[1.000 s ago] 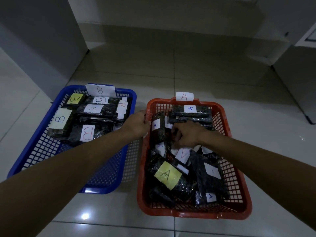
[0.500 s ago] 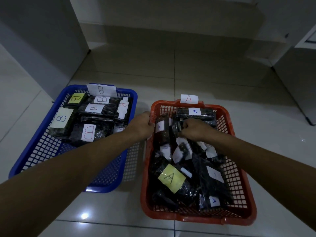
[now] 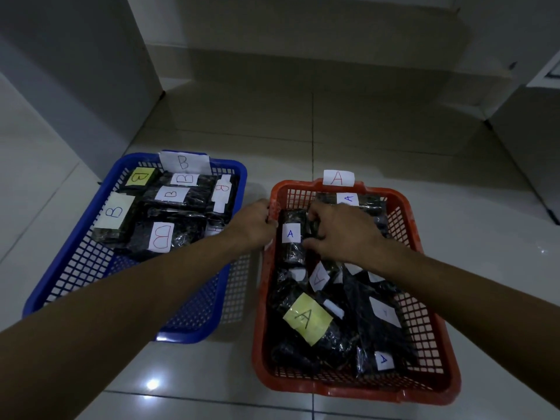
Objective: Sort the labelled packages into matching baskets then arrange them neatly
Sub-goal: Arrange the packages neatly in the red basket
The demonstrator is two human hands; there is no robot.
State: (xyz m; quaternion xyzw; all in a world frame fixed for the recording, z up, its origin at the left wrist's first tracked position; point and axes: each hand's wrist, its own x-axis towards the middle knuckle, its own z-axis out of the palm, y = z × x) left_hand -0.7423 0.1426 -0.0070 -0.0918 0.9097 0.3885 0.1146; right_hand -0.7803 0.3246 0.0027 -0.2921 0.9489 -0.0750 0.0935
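Note:
A red basket (image 3: 436,334) tagged A stands on the right and holds several black packages with A labels. A blue basket (image 3: 60,277) tagged B stands on the left, with several B-labelled black packages (image 3: 178,195) laid in rows at its far end. My left hand (image 3: 251,225) grips the left rim of the red basket. My right hand (image 3: 339,231) reaches into the basket's far end, fingers curled round a black package beside an upright package with a white A label (image 3: 291,237). A package with a yellow A label (image 3: 307,318) lies loose nearer me.
Both baskets stand on a pale tiled floor. A grey wall corner (image 3: 142,86) juts out behind the blue basket. A white cabinet (image 3: 533,140) stands at the far right. A low step (image 3: 303,65) runs along the back.
My right hand has shifted left and nearer within the red basket's far end. The upright A package now stands straighter. My left hand stays on the rim.

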